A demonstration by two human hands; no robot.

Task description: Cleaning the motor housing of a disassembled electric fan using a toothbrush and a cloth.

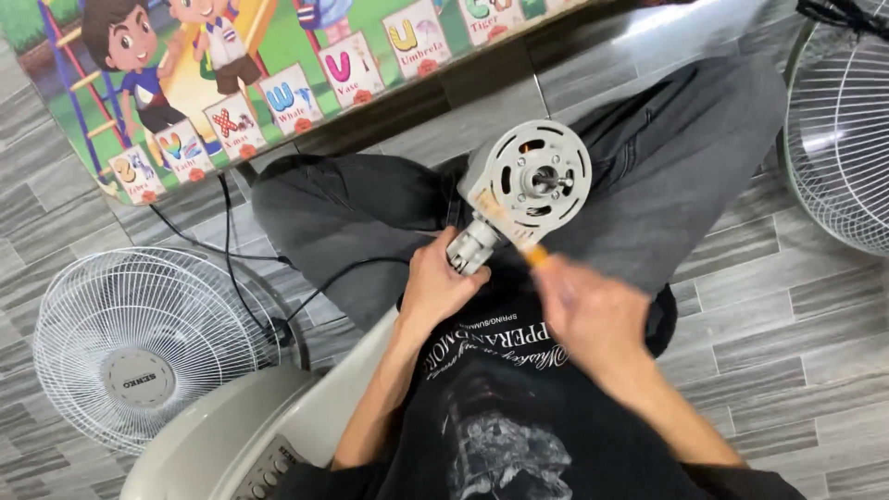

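Pale grey fan motor (530, 190) with a silver shaft; orange-handled tool (535, 256); white wire fan guard (139, 347) at left; grey wood-grain floor (787, 324); dark grey trousers (667, 167); colourful cartoon alphabet mat (278, 65) far.

I wore a black T-shirt with a pale grey printed graphic and lines of lettering across the chest, sleeves short, forearms bare. My trousers were dark grey, creased at the knees. My left hand (435, 285) and right hand (585, 315) had no gloves, rings or watch.
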